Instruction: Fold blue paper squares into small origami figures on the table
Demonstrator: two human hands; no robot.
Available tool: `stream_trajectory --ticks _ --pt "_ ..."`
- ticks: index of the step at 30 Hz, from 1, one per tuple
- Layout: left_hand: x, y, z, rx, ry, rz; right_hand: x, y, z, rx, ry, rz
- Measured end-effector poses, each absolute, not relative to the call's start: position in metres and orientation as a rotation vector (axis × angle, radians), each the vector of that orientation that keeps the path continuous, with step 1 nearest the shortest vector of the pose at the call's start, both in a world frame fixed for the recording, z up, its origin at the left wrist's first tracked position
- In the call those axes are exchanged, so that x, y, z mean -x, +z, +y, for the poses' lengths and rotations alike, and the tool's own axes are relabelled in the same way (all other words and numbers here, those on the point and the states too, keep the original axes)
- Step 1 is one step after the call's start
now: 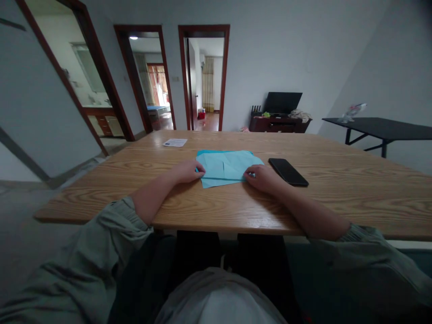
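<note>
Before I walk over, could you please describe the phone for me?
On the wooden table, find the right hand on the light-blue paper. Just right of that hand lies the phone: a flat rectangle, the only black thing on that table.

Light-blue paper (232, 162), partly folded: crosswise crease toward the near side, short upright crease mid-sheet, slightly rumpled. Darker blue strip shows along far margin. Lies on table (209, 207), set back from near edge.
</note>
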State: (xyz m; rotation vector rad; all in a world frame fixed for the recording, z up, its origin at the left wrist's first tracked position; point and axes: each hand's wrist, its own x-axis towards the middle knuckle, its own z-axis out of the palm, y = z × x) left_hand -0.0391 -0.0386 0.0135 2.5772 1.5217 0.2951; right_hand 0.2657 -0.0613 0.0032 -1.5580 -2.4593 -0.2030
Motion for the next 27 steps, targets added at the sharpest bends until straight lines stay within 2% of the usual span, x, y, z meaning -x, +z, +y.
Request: stream_trajectory --ticks 4,12,18,27 --pt "0.044 0.005 -0.029 -2.466 0.304 1.521 -0.273 -0.003 -0.050 1.571 -0.046 -2.350" --pt "0.027 0.000 -0.028 -2.528 0.308 1.534 -0.268 -0.006 -0.044 1.601 -0.012 -2.389" --pt "0.027 0.001 -0.033 -2.406 0.456 1.467 -0.267 -0.005 -0.049 1.501 0.056 -2.354" --pt "0.028 0.003 -0.036 -2.620 0.593 1.298 -0.273 -0.008 -0.051 1.279 0.126 -2.231"
